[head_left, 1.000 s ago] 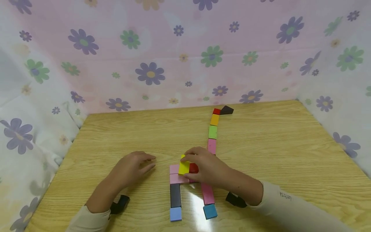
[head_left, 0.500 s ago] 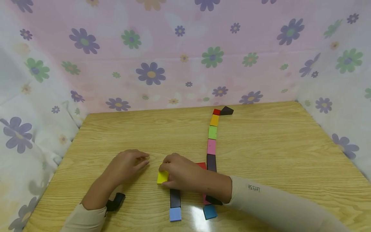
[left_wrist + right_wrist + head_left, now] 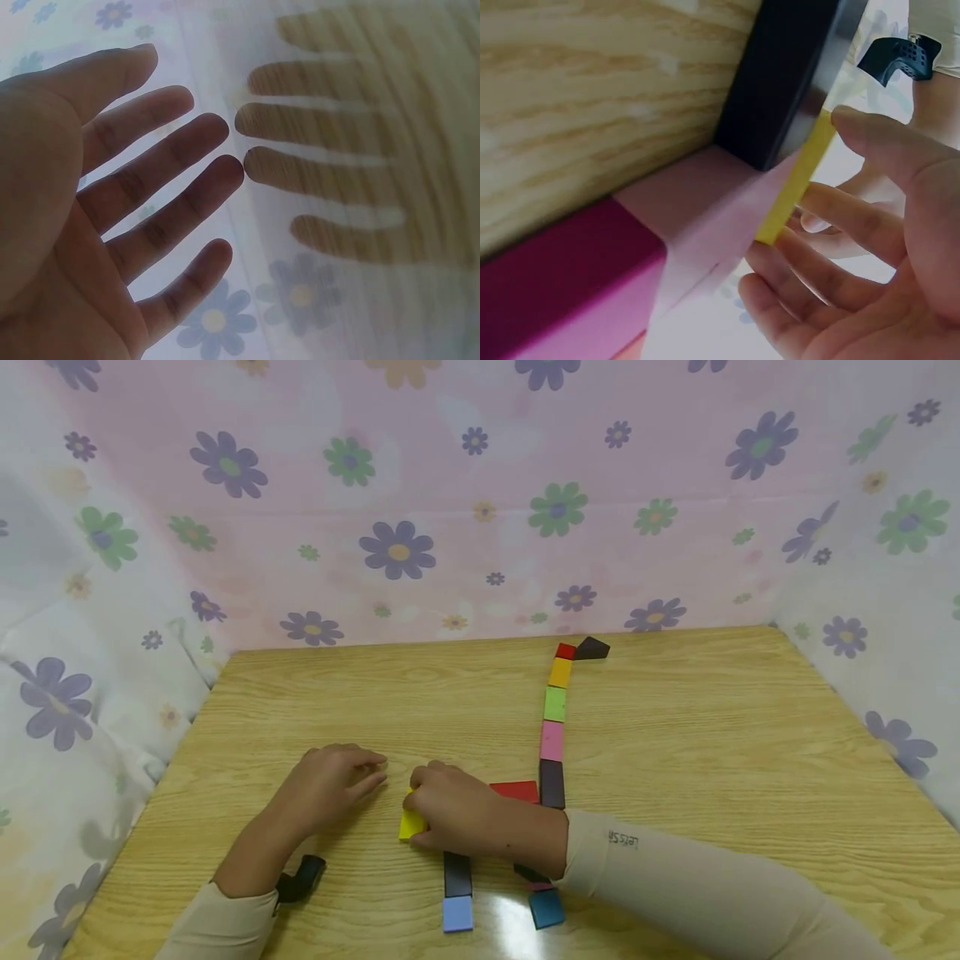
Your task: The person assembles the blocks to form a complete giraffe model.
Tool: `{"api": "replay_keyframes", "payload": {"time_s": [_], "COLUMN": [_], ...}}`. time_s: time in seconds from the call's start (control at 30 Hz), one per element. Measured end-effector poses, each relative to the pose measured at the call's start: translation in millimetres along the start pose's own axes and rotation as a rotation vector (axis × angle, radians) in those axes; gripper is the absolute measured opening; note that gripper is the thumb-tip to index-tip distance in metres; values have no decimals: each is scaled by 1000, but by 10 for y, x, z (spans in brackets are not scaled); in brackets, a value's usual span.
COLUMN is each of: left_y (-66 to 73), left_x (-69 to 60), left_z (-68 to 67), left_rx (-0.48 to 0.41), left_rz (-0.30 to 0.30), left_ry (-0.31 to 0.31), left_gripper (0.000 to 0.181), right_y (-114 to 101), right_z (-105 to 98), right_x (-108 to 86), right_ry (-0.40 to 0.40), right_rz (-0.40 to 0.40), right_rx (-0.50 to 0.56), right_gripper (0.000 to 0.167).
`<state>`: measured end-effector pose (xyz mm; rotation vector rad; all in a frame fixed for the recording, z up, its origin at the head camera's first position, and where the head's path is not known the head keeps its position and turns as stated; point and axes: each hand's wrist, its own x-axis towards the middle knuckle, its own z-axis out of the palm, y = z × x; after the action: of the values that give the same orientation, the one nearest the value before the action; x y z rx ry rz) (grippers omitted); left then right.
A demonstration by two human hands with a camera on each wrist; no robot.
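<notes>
My right hand (image 3: 461, 810) pinches a yellow block (image 3: 411, 827) at the left end of the block figure on the table. In the right wrist view the thumb is at one end of that yellow block (image 3: 799, 180) and the fingers at the other. It lies against a light pink block (image 3: 697, 184) and beside a black block (image 3: 780, 82); a magenta block (image 3: 570, 277) adjoins the pink one. My left hand (image 3: 326, 789) hovers to the left, fingers extended, holding nothing. The right hand and forearm hide much of the figure's middle in the head view.
A red block (image 3: 516, 792) shows behind the right forearm. A column of blocks, with a green block (image 3: 555, 703) in it, runs back to a black wedge (image 3: 592, 648). Nearer are a dark block (image 3: 457, 874), a light blue block (image 3: 457, 914) and a teal block (image 3: 547, 909).
My right hand has carried the yellow block leftward from above the pink and red blocks to the figure's left end. The left hand has drawn back slightly to the left.
</notes>
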<state>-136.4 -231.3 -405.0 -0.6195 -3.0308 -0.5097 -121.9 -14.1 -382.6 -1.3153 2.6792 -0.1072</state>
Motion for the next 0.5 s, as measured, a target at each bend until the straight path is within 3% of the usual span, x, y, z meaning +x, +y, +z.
{"api": "replay_keyframes", "payload": {"time_s": [0.2, 0.5], "left_y": [12, 33], "left_x": [8, -13], "left_z": [-10, -6], "left_rx": [9, 2], "left_rz": [8, -6], "left_ry": [3, -2], "left_gripper": [26, 25], "right_y": [15, 0], "right_z": [-11, -7], "right_x": [-1, -29], "right_ry": [-13, -17], "right_rz": [-39, -38], "right_rx": [-20, -13], "right_gripper": [24, 23]}}
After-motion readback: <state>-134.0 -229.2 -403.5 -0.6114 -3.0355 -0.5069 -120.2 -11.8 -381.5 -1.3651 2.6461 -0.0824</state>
